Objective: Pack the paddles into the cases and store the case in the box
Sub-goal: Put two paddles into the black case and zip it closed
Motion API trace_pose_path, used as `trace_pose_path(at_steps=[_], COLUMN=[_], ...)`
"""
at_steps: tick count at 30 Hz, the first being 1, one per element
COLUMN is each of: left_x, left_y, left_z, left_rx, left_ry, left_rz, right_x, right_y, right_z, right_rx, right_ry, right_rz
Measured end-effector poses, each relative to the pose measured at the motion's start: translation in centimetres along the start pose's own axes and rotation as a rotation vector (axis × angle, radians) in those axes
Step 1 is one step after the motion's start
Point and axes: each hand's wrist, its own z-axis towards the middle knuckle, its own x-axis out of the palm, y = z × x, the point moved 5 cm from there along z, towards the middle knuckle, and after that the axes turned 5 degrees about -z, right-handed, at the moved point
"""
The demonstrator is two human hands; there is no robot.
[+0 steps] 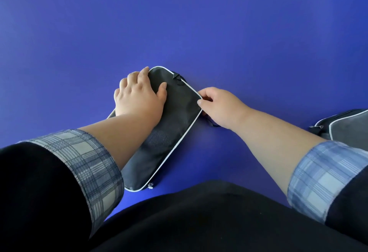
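Tabletop (179,22), blue, carries two dark cases with white piping. The middle case (169,128) lies flat, and the second case (346,128) is well to its right. The left hand (139,96) presses on the middle case's far end, fingers relaxed. The right hand (219,106) pinches its right edge.

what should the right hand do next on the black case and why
Probably draw the right hand along the rim of the black fabric case with white piping, zipping it: that hand pinches the right rim near the far corner, and the left hand presses the case down.
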Motion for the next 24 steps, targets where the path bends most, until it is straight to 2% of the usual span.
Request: trace_pose_path(at_steps=[5, 10, 12, 15, 20, 24], left_x=[-0.2, -0.1, -0.2, -0.2, -0.2, -0.2], left_y=[-0.3, -0.3, -0.2, -0.3, -0.1, 0.4], left_z=[-0.1, -0.2, -0.1, -0.1, 0.4, 0.6], left_rx=[-0.019, -0.011, -0.008, -0.002, 0.013, 0.007], left_ry=[0.01, 0.021, 0.015, 0.011, 0.054, 0.122], left_rz=[0.005, 0.0, 0.003, 0.017, 0.015, -0.014], right_x=[0.7, 2.3, 2.3, 2.2, 1.9, 2.0], right_y=[-1.3, -2.5, -2.7, -2.4, -1.8, -1.2], right_z=[-1.2, -2.0, -1.7, -1.4, -1.6, -2.1], right_rx=[0.106, 0.155, 0.14, 0.067, 0.108, 0.178], right_ry=[-0.123, 0.073, 0.106, 0.098, 0.072, 0.076], right_rz=[0.015, 0.278, 0.295, 0.238, 0.212, 0.377])
